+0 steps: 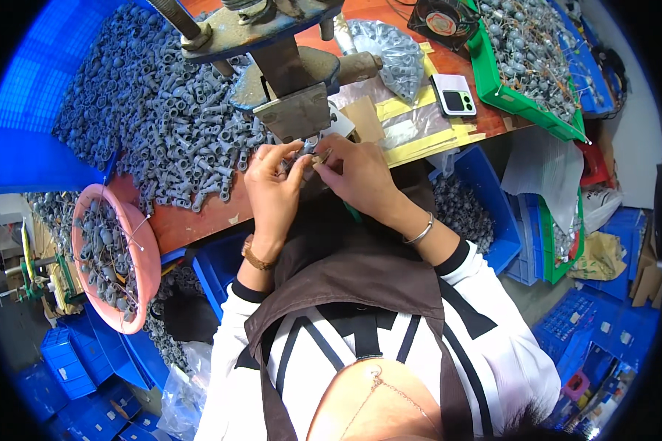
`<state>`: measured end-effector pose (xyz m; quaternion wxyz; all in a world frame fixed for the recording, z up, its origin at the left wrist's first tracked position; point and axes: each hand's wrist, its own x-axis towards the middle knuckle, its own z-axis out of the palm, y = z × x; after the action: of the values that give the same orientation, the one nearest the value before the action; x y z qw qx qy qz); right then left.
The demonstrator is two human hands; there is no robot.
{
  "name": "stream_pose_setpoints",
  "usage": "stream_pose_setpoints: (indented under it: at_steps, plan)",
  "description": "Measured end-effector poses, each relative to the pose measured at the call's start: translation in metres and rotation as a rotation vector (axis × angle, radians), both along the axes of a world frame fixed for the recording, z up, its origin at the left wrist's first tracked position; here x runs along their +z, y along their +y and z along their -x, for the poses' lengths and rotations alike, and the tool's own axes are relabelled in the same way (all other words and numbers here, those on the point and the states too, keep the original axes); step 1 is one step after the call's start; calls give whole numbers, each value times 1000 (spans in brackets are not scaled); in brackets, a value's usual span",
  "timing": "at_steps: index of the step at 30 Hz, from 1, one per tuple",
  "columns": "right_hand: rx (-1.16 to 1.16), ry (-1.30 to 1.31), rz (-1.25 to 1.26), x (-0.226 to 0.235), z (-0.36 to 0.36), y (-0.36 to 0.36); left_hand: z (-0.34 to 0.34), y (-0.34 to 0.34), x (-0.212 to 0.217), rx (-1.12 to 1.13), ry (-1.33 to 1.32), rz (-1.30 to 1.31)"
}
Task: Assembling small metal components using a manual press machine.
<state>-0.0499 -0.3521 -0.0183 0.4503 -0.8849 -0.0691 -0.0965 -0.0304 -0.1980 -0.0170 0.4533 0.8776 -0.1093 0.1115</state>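
Observation:
Just below the metal head of a bench press (pixel 294 110), both my hands meet at the table's front edge. My left hand (pixel 272 191) is closed in a pinch around a small grey fitting (pixel 307 148), mostly covered by the fingers. Close beside it, my right hand (pixel 360 176) pinches a tiny brass-coloured piece (pixel 322 156), its exact kind too small to make out. The fingertips of the two hands nearly touch. A large heap of loose grey fittings (pixel 191 125) covers the table to the left of the press.
A pink basket (pixel 151 250) of grey parts stands at the left edge, near a blue bin (pixel 22 140). To the right lie a bag of grey parts (pixel 390 55), a phone (pixel 454 95) and a green crate (pixel 493 73). A small fan (pixel 441 20) sits behind; a blue bin (pixel 504 242) stands below.

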Motion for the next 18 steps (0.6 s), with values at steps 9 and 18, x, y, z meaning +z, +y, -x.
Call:
stream_pose_setpoints:
  at_steps: [9, 18]
  plan:
    - [-103, -205, -293, 40, -77, -71, 3, 0, 4, -46, -100, -123]
    - [190, -373, -467, 156, -75, -47, 10, -5, 6, 42, -146, -150]
